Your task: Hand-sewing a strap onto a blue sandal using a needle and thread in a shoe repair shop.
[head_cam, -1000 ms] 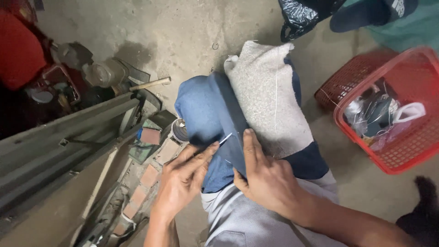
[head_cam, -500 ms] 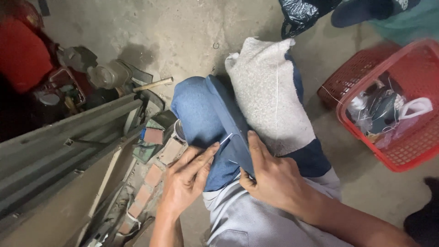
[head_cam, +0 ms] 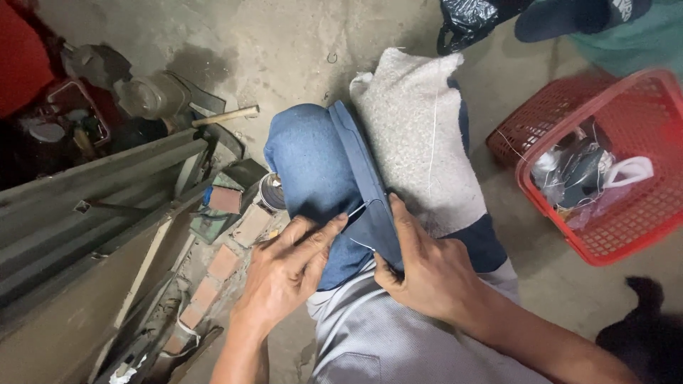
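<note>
A blue fabric piece (head_cam: 313,163) with a thick dark blue edge strip (head_cam: 366,192) lies over my knee, and a grey-white knitted cloth (head_cam: 420,135) rests beside it on the right. My left hand (head_cam: 284,274) lies on the blue fabric, its fingertips pinching a thin white thread (head_cam: 364,207) that runs to the edge strip. My right hand (head_cam: 427,274) grips the lower end of the edge strip, thumb on top. I cannot make out whether a needle is on the thread.
A red plastic basket (head_cam: 640,235) holding small items stands on the concrete floor at the right. Grey metal sheets (head_cam: 78,206), bricks (head_cam: 220,263), a hammer handle (head_cam: 224,116) and clutter fill the left side. A black bag (head_cam: 469,18) lies at the top.
My left fingertips have shifted slightly up toward the edge strip with the thread. The right hand keeps its grip, and the view has drifted a little.
</note>
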